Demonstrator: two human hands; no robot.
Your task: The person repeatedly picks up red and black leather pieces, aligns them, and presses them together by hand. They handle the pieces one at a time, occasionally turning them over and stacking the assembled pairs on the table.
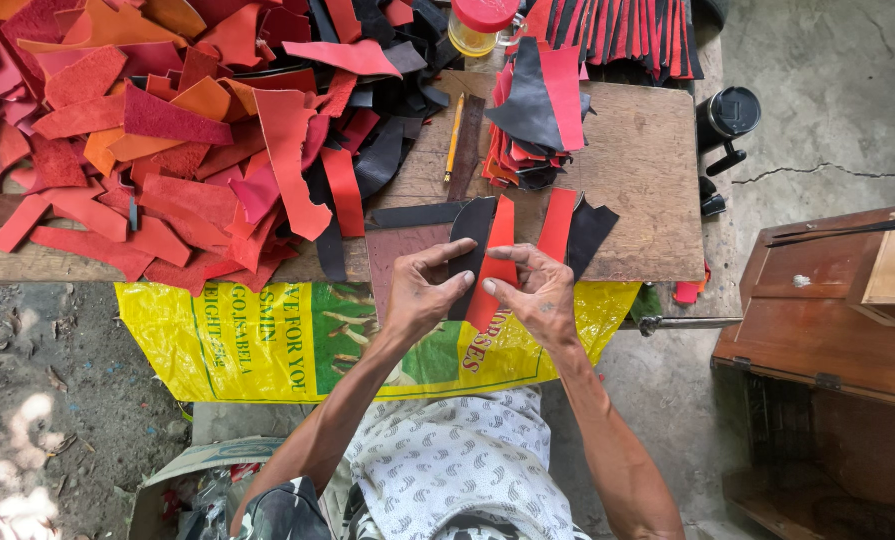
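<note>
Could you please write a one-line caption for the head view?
Both hands, left hand and right hand, pinch a red leather piece against a black piece at a wooden table.

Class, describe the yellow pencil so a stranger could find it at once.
Start at the wooden work board. Near its top edge, below the red-lidded jar, lies the pencil. It is the only thin yellow stick, between the loose scrap heap and a neat stack of cut pieces.
</note>
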